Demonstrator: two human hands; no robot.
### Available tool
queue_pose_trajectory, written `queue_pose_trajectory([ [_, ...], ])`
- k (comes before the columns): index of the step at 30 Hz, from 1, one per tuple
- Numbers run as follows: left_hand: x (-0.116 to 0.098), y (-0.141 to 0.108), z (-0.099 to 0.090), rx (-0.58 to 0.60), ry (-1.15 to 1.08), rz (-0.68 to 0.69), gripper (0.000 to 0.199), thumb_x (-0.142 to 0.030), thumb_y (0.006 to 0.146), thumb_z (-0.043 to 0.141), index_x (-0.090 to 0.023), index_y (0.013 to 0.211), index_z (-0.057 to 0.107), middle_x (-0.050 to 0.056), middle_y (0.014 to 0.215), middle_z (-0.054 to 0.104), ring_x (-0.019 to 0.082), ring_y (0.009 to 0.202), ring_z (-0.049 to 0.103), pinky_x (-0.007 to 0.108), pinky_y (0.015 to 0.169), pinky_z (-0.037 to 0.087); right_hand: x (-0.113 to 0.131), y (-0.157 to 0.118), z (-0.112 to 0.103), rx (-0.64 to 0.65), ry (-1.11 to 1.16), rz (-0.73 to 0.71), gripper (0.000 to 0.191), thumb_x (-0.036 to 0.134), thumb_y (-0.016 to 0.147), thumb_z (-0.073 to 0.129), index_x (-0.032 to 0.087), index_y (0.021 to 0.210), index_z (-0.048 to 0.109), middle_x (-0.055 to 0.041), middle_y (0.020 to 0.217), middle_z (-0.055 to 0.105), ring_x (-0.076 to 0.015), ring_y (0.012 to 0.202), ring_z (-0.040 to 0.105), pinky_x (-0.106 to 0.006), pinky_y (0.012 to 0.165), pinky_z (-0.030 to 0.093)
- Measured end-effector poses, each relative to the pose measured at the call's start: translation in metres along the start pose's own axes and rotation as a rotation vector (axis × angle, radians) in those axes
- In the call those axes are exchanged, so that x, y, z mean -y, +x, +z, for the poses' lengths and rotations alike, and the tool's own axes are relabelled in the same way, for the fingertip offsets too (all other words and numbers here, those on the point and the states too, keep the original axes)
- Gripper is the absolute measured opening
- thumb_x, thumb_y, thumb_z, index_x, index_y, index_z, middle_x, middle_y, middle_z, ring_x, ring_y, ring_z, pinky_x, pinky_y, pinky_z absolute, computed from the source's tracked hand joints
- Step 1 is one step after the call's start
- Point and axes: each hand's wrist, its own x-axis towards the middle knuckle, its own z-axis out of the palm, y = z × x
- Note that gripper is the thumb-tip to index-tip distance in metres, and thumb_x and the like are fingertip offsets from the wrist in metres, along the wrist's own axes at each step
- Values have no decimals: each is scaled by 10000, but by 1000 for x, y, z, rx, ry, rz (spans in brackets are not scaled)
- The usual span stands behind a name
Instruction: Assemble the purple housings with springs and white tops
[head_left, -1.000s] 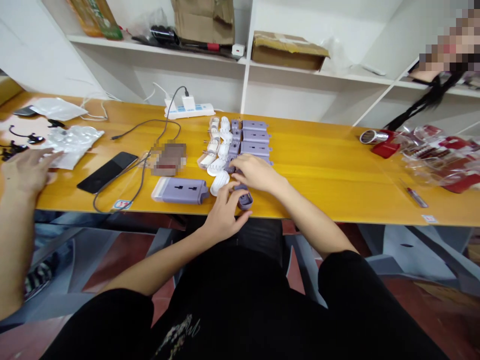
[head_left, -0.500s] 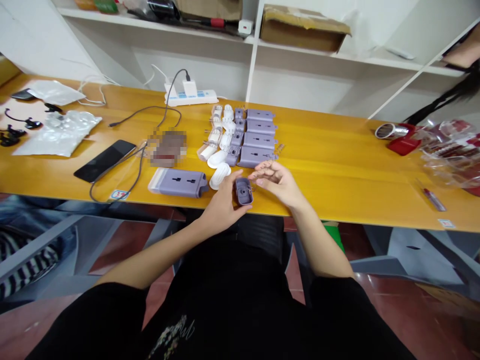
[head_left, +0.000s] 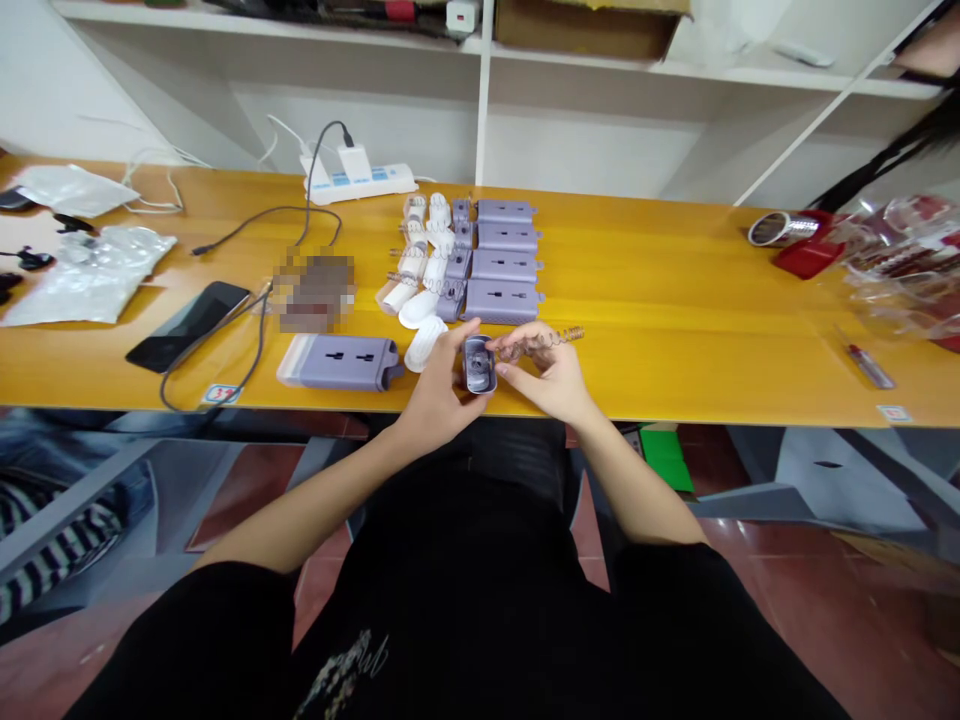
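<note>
From where I stood, the person's left hand had its fingers wrapped around a small purple cup, held open side up near the front edge of the desk. The right hand pinched a coiled spring in its fingers, close beside the cup.

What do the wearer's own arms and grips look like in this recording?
Loose, plain black short sleeves end near the elbows, with bare forearms below. The left grip and right grip are ungloved human hands. No watch, bracelet or ring is visible on either.
</note>
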Motion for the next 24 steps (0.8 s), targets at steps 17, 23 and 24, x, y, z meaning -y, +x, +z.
queue_pose_trajectory([
  [17, 5, 1, -8, -38, -17, -71, 817, -254, 946, 926, -323, 1693, 603, 166, 1677, 588, 380, 1570, 673, 544, 1197, 725, 4, -7, 8, 43, -223, -8, 270, 463, 1128, 827, 295, 1337, 795, -110, 1322, 900, -321, 1238, 876, -553, 1162, 706],
  [23, 5, 4, -8, 50, -119, -28, 778, -212, 963, 885, -307, 1661, 555, 156, 1618, 682, 346, 1457, 768, 542, 1219, 702, 3, -6, 8, 38, -231, -26, 292, 485, 1155, 787, 292, 1369, 739, -122, 1330, 881, -315, 1195, 862, -552, 1122, 714],
  [24, 5, 4, -8, 57, -123, -27, 780, -197, 957, 878, -304, 1656, 549, 154, 1600, 682, 336, 1426, 781, 530, 1205, 707, 3, -6, 8, 41, -219, -41, 298, 486, 1165, 776, 292, 1385, 720, -123, 1325, 879, -308, 1168, 861, -540, 1095, 718],
])
